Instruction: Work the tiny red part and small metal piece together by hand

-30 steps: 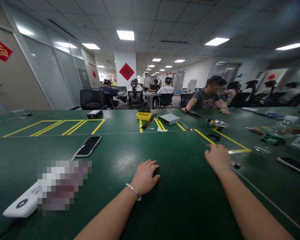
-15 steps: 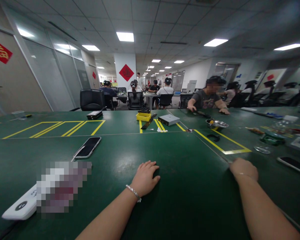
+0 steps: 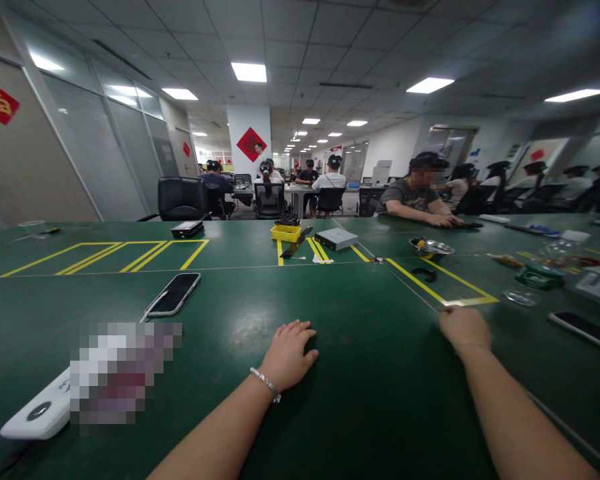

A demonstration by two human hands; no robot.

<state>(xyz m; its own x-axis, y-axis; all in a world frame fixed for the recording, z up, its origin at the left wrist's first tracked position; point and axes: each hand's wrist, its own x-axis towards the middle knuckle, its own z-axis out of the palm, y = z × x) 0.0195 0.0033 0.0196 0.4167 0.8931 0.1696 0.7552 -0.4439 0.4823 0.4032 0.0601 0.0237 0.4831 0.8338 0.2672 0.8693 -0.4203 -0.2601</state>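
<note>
On the green table [image 3: 80, 300], our left hand [image 3: 287, 355] lies flat and empty, fingers together, with a black phone [image 3: 174, 294] well off to its left. Our right hand [image 3: 464, 330] rests empty, fingers loosely curled, just below a yellow tape outline [image 3: 420, 286], near a small clear dish [image 3: 520, 298].

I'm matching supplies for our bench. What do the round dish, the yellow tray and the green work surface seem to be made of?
The round dish looks like polished stainless steel, judging by its bright, mirror-like shine. The yellow tray seems to be glossy moulded plastic, with even, saturated colour. The green surface looks like a semi-gloss rubber or vinyl mat, though its look can't settle which.
</note>
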